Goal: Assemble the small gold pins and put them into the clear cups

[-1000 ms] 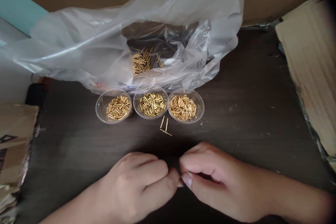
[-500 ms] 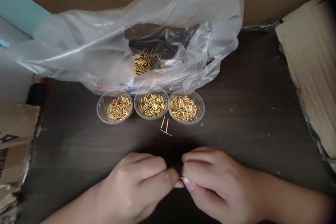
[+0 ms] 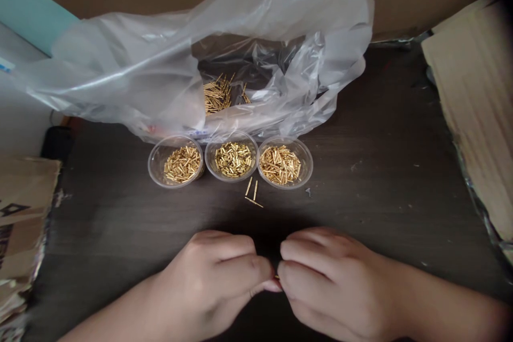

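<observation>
My left hand (image 3: 224, 280) and my right hand (image 3: 332, 278) meet fingertip to fingertip near the front of the dark table. Both are closed in a pinch on a tiny gold pin (image 3: 276, 277), of which only a bit shows between them. Beyond my hands lie three loose gold pins (image 3: 255, 191). Behind those, side by side, stand a left clear cup (image 3: 154, 165), a middle clear cup (image 3: 210, 163) and a right clear cup (image 3: 308, 163), each holding many small gold pieces.
A translucent plastic bag (image 3: 160, 75) lies open behind the cups, with long gold pins (image 3: 218, 95) inside. Cardboard (image 3: 476, 112) stands at the right, a cardboard box (image 3: 28, 214) at the left. A small scrap (image 3: 308, 192) is on the table (image 3: 380, 181).
My right hand has rolled forward, and its thumb, visible before, is now hidden under the fingers. My left hand has hardly moved.
</observation>
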Tool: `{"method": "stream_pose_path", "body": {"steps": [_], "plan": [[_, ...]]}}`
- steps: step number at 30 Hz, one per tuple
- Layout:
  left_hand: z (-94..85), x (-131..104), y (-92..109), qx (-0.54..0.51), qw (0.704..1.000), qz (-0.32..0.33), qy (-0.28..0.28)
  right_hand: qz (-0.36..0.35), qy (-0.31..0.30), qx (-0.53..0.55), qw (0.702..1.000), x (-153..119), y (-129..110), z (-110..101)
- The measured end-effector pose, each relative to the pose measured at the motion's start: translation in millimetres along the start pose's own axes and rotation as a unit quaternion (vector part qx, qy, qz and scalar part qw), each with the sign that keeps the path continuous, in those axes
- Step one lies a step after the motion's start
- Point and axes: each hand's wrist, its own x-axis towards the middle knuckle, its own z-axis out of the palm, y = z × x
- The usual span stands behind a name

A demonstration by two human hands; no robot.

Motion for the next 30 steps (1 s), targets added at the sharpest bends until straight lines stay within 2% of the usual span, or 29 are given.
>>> {"method": "stream_pose_path", "body": {"steps": [4,13,21,30], "plan": [[-0.2,-0.1,-1.6,-0.016,1.0,-0.01,-0.002,0.002,0.002,-0.004,1.0,-1.8,1.1,2.0],[-2.0,1.6,-6.4,-0.157,0.986,-0.062,-0.017,-0.002,0.041,0.098,0.994,-0.6,4.7,6.8],[-1.9,1.0,-8.9,-0.166,0.984,-0.068,-0.017,0.013,0.029,0.159,0.987,3.0,4.0,7.3],[-1.8,-0.2,-8.9,-0.181,0.981,-0.074,-0.006,0.042,0.015,0.272,0.961,5.7,6.4,8.1]]}}
